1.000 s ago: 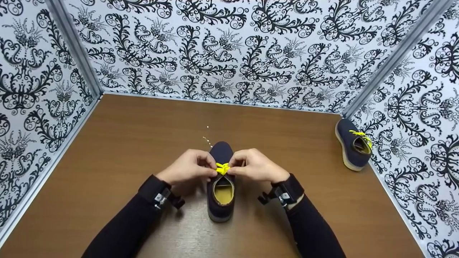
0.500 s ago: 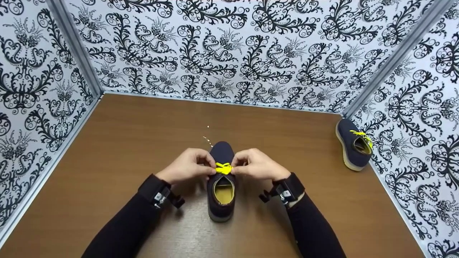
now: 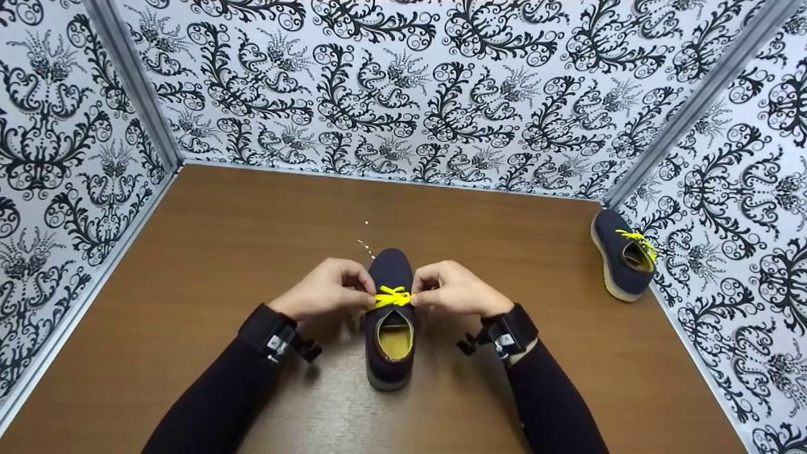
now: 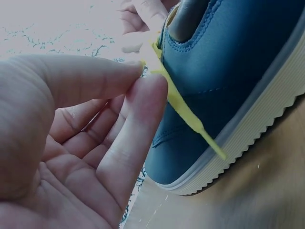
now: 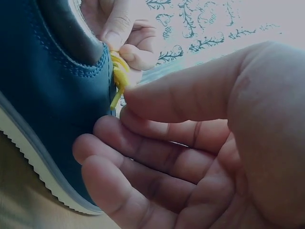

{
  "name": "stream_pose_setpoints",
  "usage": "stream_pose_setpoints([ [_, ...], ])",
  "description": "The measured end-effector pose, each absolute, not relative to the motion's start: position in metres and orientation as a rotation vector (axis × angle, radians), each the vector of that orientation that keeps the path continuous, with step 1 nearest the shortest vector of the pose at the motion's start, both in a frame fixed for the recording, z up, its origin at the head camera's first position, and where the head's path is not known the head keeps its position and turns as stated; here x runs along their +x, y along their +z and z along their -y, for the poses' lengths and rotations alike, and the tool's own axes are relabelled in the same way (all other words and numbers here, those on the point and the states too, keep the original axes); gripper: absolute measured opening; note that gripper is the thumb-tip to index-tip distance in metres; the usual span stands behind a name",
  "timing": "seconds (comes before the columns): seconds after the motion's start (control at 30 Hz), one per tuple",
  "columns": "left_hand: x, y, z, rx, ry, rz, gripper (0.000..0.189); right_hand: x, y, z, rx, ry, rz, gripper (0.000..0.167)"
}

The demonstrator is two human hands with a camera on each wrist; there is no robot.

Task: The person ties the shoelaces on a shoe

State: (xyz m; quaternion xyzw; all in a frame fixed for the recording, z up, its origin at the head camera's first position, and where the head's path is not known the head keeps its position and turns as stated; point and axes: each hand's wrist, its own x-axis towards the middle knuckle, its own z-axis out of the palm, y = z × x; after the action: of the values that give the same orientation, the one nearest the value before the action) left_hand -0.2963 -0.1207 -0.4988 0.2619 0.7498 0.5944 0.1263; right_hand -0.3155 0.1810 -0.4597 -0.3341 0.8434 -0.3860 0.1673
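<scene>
A dark blue shoe point(image 3: 392, 266) stands mid-table, toe away from me, its yellow shoelace point(image 3: 393, 296) tied across the tongue in what looks like a bow. At its left side my left hand point(image 3: 329, 290) pinches one side of the lace between thumb and index finger. On the right, my right hand point(image 3: 452, 290) pinches the other side. In the left wrist view a yellow lace end point(image 4: 183, 109) with its tip hangs down the shoe's side beyond the pinching fingers. The right wrist view shows the knotted lace point(image 5: 119, 74) near the thumb; the pinched part is mostly hidden.
A matching shoe point(image 3: 618, 255) with yellow laces stands at the table's right edge. Patterned panels point(image 3: 391, 88) with grey metal posts border the brown table point(image 3: 252, 214) at the back and sides. Small white specks point(image 3: 364, 247) lie near the toe.
My hands have moved slightly apart, left hand leftward and right hand rightward. The yellow lace between them has spread wider. Neither shoe has visibly moved.
</scene>
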Motion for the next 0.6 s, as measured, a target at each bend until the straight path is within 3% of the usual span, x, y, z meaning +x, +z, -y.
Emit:
stream_pose_setpoints([
  [0.6,-0.2959,-0.4997,0.1211,0.728,1.745,-2.096,0.013,-0.3168,-0.4636,-0.1795,-0.909,-1.109,-2.398,0.010],
])
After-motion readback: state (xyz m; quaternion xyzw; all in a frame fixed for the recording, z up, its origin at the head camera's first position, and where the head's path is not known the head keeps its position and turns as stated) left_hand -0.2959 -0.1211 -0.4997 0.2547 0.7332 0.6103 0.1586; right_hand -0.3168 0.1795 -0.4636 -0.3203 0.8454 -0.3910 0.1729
